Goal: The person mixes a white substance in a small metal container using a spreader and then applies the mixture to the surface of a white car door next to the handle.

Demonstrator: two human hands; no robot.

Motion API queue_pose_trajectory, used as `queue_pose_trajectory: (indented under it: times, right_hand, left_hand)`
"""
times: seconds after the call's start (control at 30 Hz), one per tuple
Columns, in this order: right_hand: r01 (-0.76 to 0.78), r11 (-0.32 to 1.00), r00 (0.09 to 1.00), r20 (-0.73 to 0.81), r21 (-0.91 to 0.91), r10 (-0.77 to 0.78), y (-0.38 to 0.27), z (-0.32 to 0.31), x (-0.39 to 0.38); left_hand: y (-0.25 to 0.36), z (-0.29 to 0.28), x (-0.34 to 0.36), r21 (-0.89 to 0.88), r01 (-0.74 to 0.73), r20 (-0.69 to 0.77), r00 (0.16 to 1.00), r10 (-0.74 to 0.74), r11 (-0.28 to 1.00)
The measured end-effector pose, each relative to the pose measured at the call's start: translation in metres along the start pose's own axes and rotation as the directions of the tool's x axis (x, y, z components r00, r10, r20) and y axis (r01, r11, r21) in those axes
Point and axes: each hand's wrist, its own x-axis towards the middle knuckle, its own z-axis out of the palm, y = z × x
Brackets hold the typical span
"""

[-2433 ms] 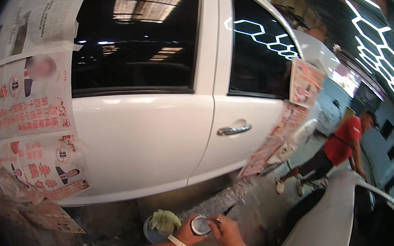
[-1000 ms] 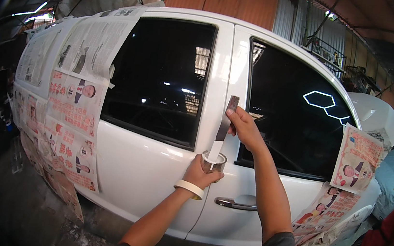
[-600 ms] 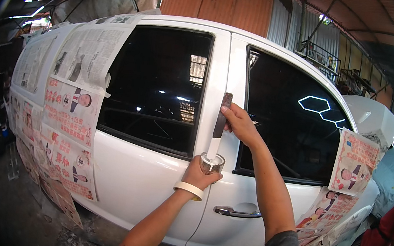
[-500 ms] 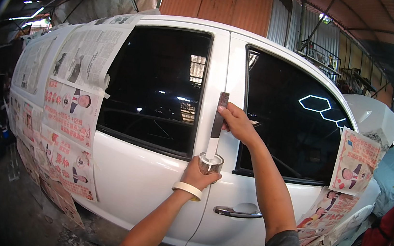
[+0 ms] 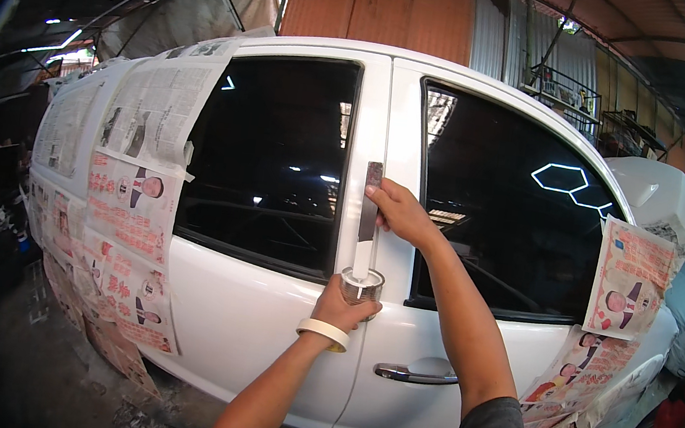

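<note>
My left hand (image 5: pixel 342 305) is wrapped round a small metal can (image 5: pixel 362 286) with white paint at its mouth. A roll of masking tape (image 5: pixel 323 333) sits round my left wrist like a bracelet. Between finger and thumb, my right hand (image 5: pixel 398 212) grips a flat stirring stick (image 5: pixel 370 204), dark on top and coated white below. The stick stands upright, its lower end inside the can and hidden there. Both hands are in front of a white car (image 5: pixel 282 300), at the seam between its two side doors.
Newspaper sheets (image 5: pixel 131 198) cover the car's left part, and more newspaper (image 5: pixel 632 281) hangs at the right. A chrome door handle (image 5: pixel 415 374) is below my right forearm. At the right edge stands a person in red (image 5: pixel 674 421). Metal shelving (image 5: pixel 568 92) is behind the car.
The stick and can have shifted slightly left in the picture, and the stick stands straighter. My view has turned a little. The person at the right is farther toward the edge.
</note>
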Motion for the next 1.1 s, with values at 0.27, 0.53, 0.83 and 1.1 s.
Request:
queue_pose_trajectory:
  times: [0.27,0.53,0.83,1.1]
  right_hand:
    - [0.022,0.999,1.0,-0.007,0.049,-0.022,0.0,-0.002,-0.003]
    - [0.009,0.998,1.0,0.008,0.057,-0.009,0.0,-0.003,-0.004]
    - [-0.01,0.999,1.0,0.012,0.034,0.01,-0.004,-0.003,-0.006]
    - [-0.006,0.999,1.0,0.028,0.036,0.005,0.004,-0.007,-0.002]
  left_hand:
    - [0.0,0.002,0.0,-0.001,0.007,-0.009,1.0,-0.007,1.0]
    - [-0.004,0.002,0.001,0.001,-0.028,-0.009,1.0,0.028,1.0]
    - [-0.002,0.002,-0.001,-0.02,-0.028,0.0,1.0,0.028,0.999]
    - [0.001,0.005,-0.001,-0.038,-0.04,0.003,0.999,0.04,0.998]
